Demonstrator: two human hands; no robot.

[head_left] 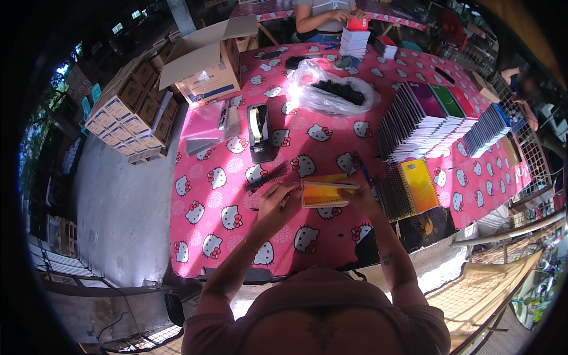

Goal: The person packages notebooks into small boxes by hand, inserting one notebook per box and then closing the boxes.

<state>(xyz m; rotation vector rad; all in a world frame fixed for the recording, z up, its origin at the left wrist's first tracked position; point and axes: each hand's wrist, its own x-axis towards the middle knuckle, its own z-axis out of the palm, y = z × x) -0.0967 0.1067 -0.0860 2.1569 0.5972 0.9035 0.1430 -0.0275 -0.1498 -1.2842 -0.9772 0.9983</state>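
Note:
Over the near part of the table I hold a notebook (322, 194) with a yellow-orange cover, a row of holes along its near edge. My right hand (361, 198) is closed on its right end, thumb on top. At the left end, the fingers of my left hand (279, 200) are pinched together; what they hold, if anything, is too small to make out. Loose black binding coils (266, 177) lie just beyond my left hand. Right of my right hand sits a stack of spiral notebooks with a yellow cover (421, 184) on top. A blue pen-like tool (362, 168) lies beyond.
A tape dispenser (258, 133), pink plastic sheets (206, 121) and a plastic bag of black coils (337, 92) lie farther off. Tall spiral notebook stacks (414, 127) stand right. An open carton (207, 77) is at far left. Across the table, a person (325, 18) handles a red-covered pile.

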